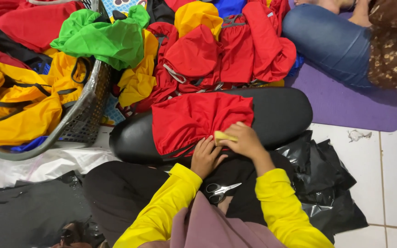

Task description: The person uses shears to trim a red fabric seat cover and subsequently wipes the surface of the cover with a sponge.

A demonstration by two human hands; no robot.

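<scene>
A red fabric piece (194, 117) lies spread over a black cushion (281, 112) on my lap. My right hand (242, 140) pinches a small yellow tag (224, 136) against the fabric's near edge. My left hand (205, 156) rests beside it, fingers on the fabric's hem. Both arms wear yellow sleeves. Small scissors (221, 190) lie on my lap just below the hands.
A grey basket (88, 110) at the left holds yellow and green fabric (102, 39). A pile of red fabric pieces (221, 50) lies beyond the cushion. Black plastic bags (327, 183) lie at the right. Another person's leg in jeans (331, 41) rests on a purple mat (345, 103).
</scene>
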